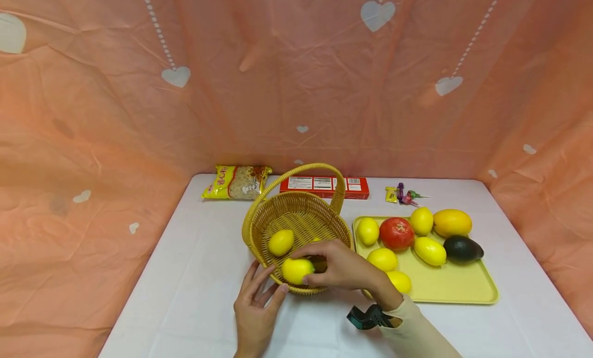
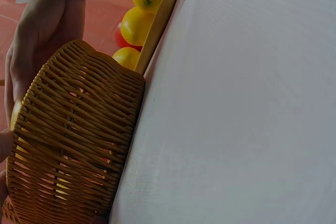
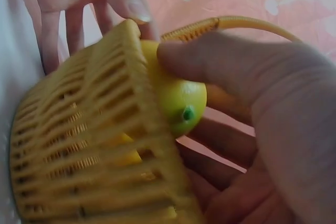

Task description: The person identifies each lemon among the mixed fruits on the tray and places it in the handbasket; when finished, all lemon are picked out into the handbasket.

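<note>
A white table carries a yellow tray at 3 o'clock of the wicker basket. On the tray lie lemons, a red fruit and an avocado. The left hand, fingers spread and straight, touches the basket's outer wall at 6 o'clock. The right hand pinches a lemon at the basket's near rim; another lemon lies inside.

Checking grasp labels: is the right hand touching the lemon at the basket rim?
Touching. The right wrist view shows the right hand with a finger curled over the lemon just inside the basket rim.
</note>
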Tool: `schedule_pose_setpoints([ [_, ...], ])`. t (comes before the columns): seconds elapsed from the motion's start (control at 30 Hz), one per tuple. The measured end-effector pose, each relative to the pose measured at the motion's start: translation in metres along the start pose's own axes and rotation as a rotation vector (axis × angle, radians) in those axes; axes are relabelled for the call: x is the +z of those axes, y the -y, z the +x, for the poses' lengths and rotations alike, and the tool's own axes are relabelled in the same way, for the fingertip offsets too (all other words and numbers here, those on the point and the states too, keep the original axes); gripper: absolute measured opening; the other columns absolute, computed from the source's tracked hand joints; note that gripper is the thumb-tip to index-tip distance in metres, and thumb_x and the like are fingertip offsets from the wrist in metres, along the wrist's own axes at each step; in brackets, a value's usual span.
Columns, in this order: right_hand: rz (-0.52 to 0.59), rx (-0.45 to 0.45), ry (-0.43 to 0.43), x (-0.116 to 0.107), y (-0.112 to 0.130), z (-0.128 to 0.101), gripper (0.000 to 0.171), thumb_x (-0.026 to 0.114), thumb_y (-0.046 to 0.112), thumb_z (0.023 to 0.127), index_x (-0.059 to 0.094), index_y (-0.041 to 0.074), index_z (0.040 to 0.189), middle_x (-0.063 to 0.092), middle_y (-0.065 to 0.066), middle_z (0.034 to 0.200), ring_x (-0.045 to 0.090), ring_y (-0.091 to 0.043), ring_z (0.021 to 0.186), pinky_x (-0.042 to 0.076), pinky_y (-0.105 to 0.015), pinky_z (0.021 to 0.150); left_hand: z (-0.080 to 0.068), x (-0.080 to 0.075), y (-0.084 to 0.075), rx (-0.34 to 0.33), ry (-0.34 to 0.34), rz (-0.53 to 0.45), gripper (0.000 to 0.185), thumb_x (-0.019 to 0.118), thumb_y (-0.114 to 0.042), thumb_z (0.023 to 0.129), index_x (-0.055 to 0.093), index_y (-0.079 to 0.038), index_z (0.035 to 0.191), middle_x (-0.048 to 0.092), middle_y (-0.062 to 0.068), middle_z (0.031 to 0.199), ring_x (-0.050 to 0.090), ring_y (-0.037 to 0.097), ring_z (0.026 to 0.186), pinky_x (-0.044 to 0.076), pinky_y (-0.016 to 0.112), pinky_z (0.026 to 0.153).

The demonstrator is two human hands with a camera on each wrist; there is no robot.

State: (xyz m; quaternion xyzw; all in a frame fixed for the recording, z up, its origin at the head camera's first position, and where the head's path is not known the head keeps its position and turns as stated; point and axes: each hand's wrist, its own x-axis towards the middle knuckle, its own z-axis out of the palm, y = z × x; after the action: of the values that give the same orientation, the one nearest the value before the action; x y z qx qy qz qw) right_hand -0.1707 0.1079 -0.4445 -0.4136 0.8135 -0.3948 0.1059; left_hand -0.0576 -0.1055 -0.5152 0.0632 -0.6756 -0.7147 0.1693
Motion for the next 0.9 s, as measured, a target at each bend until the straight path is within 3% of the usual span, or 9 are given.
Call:
schedule_pose_setpoints([
  [0.13,-0.013,-0.020,-0.044,0.003,0.006,0.009,0.043,0.087,0.019,0.095,0.077,0.017,0.137,0.078,0.002,0.135,0.073,-0.019,0.123,0.061,-0.036,0.111,0.000,0.000,-0.001,-0.003,0.000,0.006,0.047,0.086,0.004,0.092,0.073,0.003,0.137,0.037,0.024,0.171,0.063,0.015,0.137,0.064,0.030,0.102],
  [0.3,0.100,-0.006,-0.102,-0.005,0.006,-0.001,0.043,0.087,0.018,0.095,0.077,0.013,0.137,0.078,-0.006,0.136,0.074,-0.029,0.124,0.062,-0.037,0.111,-0.001,0.001,-0.003,-0.017,-0.001,0.008,0.047,0.086,0.002,0.092,0.073,0.004,0.136,0.037,0.025,0.171,0.065,0.019,0.135,0.064,0.032,0.103],
  [0.53,0.335,0.007,-0.202,-0.027,-0.019,-0.044,0.042,0.083,0.005,0.097,0.074,0.005,0.138,0.075,-0.020,0.137,0.073,-0.027,0.127,0.062,-0.040,0.112,-0.001,0.001,-0.004,-0.024,-0.006,0.002,0.048,0.086,0.003,0.092,0.072,0.005,0.137,0.037,0.023,0.171,0.065,0.015,0.135,0.063,0.030,0.103],
  [0.67,0.402,-0.004,-0.246,-0.041,-0.029,-0.073,0.042,0.076,-0.009,0.097,0.074,0.002,0.137,0.073,-0.028,0.136,0.073,-0.021,0.128,0.061,-0.033,0.112,-0.001,0.002,-0.005,-0.028,-0.010,0.011,0.047,0.087,0.001,0.092,0.073,0.003,0.137,0.039,0.021,0.170,0.062,0.019,0.140,0.063,0.030,0.104],
  [0.9,0.402,0.046,-0.252,-0.053,-0.041,-0.116,0.042,0.071,-0.014,0.097,0.073,-0.001,0.137,0.076,-0.018,0.135,0.075,-0.022,0.125,0.062,-0.030,0.109,-0.001,0.002,-0.005,-0.031,-0.010,0.010,0.047,0.088,0.000,0.092,0.073,0.003,0.137,0.038,0.022,0.171,0.063,0.015,0.137,0.063,0.030,0.103],
])
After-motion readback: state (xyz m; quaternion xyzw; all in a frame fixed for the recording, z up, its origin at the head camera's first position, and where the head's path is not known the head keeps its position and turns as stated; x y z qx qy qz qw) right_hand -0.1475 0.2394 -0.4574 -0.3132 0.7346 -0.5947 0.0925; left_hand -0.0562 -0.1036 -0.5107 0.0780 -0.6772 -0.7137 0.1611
